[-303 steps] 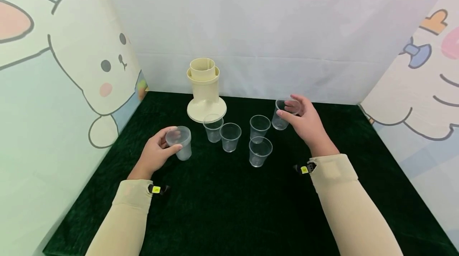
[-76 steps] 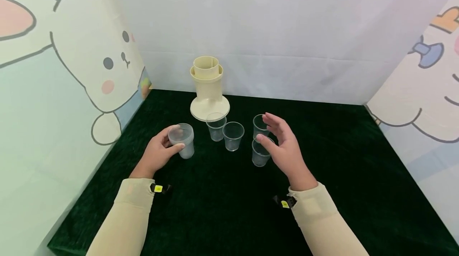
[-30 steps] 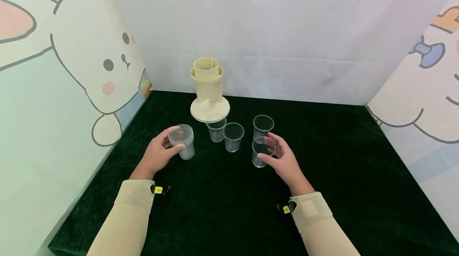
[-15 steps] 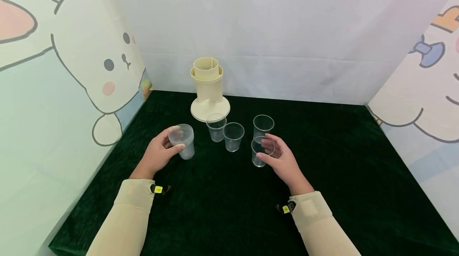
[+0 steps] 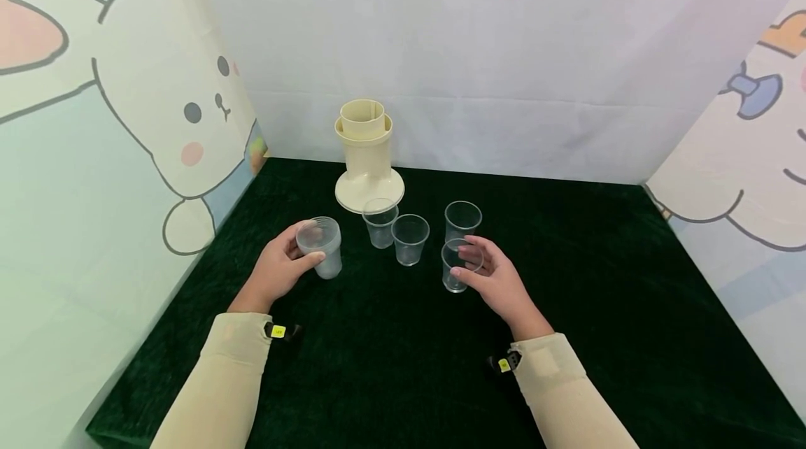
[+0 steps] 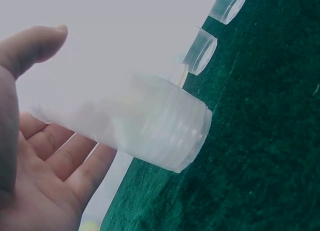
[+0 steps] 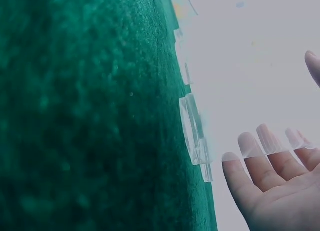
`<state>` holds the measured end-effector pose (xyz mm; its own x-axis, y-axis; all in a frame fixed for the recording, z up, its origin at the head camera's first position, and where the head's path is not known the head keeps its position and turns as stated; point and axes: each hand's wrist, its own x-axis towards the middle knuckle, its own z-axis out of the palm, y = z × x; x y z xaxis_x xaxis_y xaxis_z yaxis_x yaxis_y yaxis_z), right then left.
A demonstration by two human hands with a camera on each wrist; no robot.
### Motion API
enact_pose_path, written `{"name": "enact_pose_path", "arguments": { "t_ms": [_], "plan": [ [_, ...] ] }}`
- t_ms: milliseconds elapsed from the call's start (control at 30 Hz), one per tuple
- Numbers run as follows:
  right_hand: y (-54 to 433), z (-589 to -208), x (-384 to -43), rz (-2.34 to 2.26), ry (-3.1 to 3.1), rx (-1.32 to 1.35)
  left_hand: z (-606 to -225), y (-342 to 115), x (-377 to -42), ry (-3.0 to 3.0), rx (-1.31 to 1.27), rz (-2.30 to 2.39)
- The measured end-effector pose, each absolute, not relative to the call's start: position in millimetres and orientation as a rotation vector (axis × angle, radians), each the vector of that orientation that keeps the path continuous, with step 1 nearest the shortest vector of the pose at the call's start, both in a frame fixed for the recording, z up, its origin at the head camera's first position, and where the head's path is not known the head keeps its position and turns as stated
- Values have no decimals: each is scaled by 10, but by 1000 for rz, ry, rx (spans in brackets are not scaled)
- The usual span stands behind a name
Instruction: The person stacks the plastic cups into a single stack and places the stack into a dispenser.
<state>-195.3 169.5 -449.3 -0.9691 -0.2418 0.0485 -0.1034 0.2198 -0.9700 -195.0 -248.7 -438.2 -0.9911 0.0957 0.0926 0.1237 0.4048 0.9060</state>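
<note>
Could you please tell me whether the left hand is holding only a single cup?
No, the left hand grips a stack of cups, visibly layered one inside another.

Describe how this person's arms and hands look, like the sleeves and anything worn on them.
The plain cream fabric left sleeve and matching right sleeve end in wide cuffs. Beside the left cuff is a small black device with a bright yellow label; the right has a similar one. Left hand and right hand show no gloves.
</note>
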Motion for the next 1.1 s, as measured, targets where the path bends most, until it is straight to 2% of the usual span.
{"name": "enact_pose_path", "arguments": {
  "t_ms": [367, 1100],
  "plan": [
    [1645, -4438, -1964, -1893, 2368, -369, -4376, -2497, -1960, -2611, -221, -1695],
    [1475, -3934, -1869, -1950, 2423, -418, -4383, -2507, -1965, -2614, -217, -1688]
  ]
}}
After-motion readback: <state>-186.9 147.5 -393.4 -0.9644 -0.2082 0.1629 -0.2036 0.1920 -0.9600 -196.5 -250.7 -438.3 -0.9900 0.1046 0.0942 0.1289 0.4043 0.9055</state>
